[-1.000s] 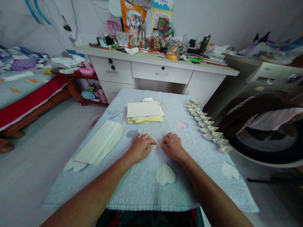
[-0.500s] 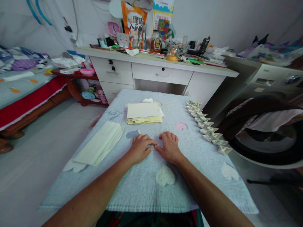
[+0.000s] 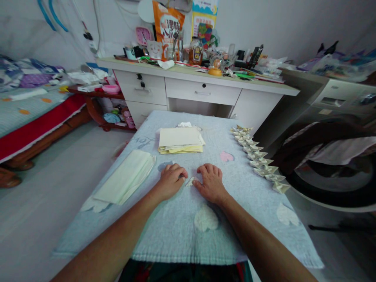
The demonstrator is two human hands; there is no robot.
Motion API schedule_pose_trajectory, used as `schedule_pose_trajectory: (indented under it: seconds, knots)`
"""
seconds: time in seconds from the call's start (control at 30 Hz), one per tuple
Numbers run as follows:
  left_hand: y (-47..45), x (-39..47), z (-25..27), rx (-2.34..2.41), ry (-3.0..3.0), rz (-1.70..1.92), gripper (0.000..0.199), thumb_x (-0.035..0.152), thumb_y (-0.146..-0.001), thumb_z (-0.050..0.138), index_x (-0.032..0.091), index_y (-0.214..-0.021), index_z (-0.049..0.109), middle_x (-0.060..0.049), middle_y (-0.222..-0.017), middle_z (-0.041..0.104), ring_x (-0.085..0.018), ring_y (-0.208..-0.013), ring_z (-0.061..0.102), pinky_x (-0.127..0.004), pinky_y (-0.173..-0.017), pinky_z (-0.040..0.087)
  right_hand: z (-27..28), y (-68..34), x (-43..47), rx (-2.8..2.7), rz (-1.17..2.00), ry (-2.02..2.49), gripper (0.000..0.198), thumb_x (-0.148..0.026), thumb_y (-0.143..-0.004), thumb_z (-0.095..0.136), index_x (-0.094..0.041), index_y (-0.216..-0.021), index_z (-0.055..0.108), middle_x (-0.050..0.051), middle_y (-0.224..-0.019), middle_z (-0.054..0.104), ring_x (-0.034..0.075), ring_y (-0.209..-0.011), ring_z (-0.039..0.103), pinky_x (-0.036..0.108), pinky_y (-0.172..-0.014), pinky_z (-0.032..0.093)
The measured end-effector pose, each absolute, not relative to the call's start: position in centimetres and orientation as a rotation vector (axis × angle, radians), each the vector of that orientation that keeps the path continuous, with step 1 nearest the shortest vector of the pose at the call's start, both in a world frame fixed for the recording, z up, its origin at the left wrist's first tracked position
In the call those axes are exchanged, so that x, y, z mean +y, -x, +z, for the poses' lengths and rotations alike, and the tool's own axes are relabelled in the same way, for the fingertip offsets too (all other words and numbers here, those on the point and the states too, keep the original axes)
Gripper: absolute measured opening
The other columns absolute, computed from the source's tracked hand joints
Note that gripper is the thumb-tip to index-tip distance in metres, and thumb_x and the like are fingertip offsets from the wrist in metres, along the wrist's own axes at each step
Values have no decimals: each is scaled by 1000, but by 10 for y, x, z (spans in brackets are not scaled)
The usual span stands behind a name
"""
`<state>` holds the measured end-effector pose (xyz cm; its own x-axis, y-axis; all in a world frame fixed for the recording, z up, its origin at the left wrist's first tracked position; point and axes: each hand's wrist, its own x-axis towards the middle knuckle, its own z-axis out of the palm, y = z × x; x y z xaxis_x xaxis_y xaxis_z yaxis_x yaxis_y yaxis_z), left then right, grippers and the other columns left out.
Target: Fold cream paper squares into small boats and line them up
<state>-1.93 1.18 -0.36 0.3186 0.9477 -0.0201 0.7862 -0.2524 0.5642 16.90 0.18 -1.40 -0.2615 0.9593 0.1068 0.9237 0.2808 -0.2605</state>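
A small folded paper triangle (image 3: 190, 181) lies on the cloth-covered table between my hands. My right hand (image 3: 210, 182) rests palm down just right of it, fingers spread, with the thumb tip touching the paper's right end. To the left of the triangle, my left hand (image 3: 172, 181) is apart from it, fingers loosely bent and thumb separate, nothing visible in them. Beyond my hands sits a stack of cream and yellow paper slips (image 3: 181, 138). Pale folded sheets (image 3: 125, 177) lie to the left. Along the right side runs a row of nested folded paper pieces (image 3: 259, 159).
The light blue tablecloth (image 3: 164, 235) has heart patterns. At the back stands a white desk (image 3: 202, 92) crowded with a jar (image 3: 195, 51), an orange bag (image 3: 168, 29) and other items. A washing machine (image 3: 337, 98) is at right, a bed (image 3: 38, 121) at left.
My left hand has drawn back to the left, off the folded paper, which now shows more. My right hand keeps its place by it. The view has shifted slightly.
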Motion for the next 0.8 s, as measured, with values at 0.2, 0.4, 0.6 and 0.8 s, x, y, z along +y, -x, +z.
schedule_pose_trajectory:
  seconds: [0.2,0.4,0.6,0.8]
  knots:
    - [14,8,-3,1579,-2147,426,10,30,-74,60,22,-74,67,-2,-95,59,-24,-100,47,-41,-88,35,-14,-169,0,-2306,203,1718,37,-50,-84,53,-22,-109,53,9,-115,50,26,-105,42,41,-94,28]
    - [13,8,-5,1605,-2103,437,10,33,-71,67,23,-70,69,-2,-94,59,-24,-100,48,-41,-90,34,-14,-169,0,-2292,204,1699,37,-49,-84,54,-22,-109,53,8,-115,50,26,-106,42,41,-95,28]
    - [12,9,-3,1615,-2079,411,9,31,-70,68,23,-67,69,-1,-94,60,-24,-101,47,-41,-89,32,-14,-169,0,-2295,209,1707,39,-51,-84,53,-22,-110,54,9,-116,51,26,-106,42,42,-95,27]
    - [11,8,-3,1585,-2093,391,9,29,-72,65,22,-67,67,-1,-94,61,-24,-102,46,-39,-86,31,-14,-168,0,-2297,206,1728,40,-51,-85,52,-26,-117,52,9,-119,49,26,-107,43,42,-95,27]
